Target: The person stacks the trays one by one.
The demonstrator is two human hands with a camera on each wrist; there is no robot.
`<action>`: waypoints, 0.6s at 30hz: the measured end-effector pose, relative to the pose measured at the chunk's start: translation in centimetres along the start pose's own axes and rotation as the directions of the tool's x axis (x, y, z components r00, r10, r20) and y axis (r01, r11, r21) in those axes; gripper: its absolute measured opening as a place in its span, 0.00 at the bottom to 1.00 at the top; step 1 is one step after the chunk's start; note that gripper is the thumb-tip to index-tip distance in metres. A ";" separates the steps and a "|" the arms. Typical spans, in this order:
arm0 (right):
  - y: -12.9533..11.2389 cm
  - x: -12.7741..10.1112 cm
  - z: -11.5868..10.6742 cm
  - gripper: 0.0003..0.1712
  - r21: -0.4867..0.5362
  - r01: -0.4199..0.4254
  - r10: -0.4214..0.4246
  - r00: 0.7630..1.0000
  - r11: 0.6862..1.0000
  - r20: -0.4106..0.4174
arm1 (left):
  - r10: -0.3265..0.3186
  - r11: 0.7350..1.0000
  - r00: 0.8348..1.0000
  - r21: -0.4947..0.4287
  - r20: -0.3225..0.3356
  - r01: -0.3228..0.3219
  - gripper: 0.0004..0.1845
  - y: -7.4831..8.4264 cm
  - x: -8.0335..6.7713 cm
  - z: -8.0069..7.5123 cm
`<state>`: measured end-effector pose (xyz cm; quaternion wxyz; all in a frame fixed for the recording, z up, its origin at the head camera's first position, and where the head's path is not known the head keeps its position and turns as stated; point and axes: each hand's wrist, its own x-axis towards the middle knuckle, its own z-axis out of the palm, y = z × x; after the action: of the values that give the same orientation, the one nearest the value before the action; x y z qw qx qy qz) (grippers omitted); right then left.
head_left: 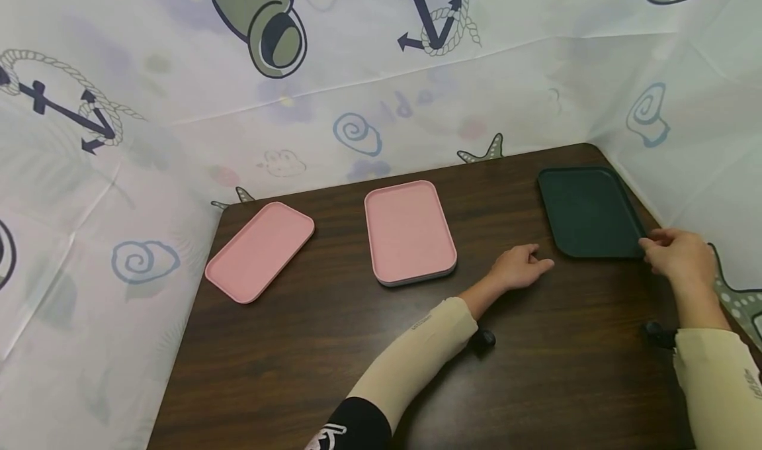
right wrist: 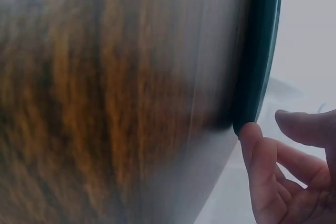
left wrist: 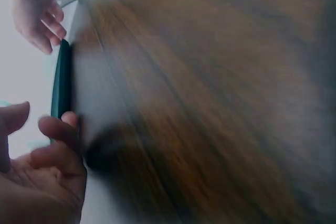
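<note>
A dark green tray (head_left: 589, 212) lies at the right end of the brown table. At its near right corner is my right hand (head_left: 681, 255). In the right wrist view a fingertip (right wrist: 251, 132) touches the tray's edge, while the thumb stands away from it. My left hand (head_left: 519, 267) is just left of the tray's near left corner, over the table, with fingers loosely bent and nothing in them. The left wrist view shows the green tray edge (left wrist: 62, 82) beyond those fingers.
A pink tray (head_left: 411, 231) with a grey rim showing beneath it lies mid-table. Farther left, a smaller pink tray (head_left: 260, 253) sits at an angle. Patterned cloth (head_left: 357, 73) rises behind the brown table (head_left: 286, 364) and along both sides.
</note>
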<state>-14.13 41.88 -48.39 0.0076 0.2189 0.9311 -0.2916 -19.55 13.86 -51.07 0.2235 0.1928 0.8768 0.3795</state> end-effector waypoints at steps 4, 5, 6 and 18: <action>0.2 0.4 0.1 0.28 -0.007 -0.013 0.013 1.000 1.000 0.011 | -0.008 0.984 0.997 -0.175 0.079 0.021 0.32 0.2 0.9 0.4; 0.2 0.5 0.1 0.29 -0.011 -0.018 0.019 1.000 1.000 0.023 | -0.018 0.974 0.995 -0.221 0.101 0.040 0.32 0.3 1.1 0.5; 0.3 0.6 0.1 0.29 -0.011 -0.022 0.023 0.999 1.000 0.040 | -0.025 0.965 0.993 -0.257 0.118 0.055 0.33 0.4 1.2 0.5; 1.4 1.6 0.3 0.32 0.102 -0.033 0.015 0.986 0.994 0.165 | -0.032 0.908 0.978 -0.403 0.206 0.114 0.33 0.7 2.2 0.4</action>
<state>-15.06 43.41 -49.63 0.0761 0.2055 0.9082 -0.3566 -21.05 15.62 -51.36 0.3581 0.1444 0.7572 0.5268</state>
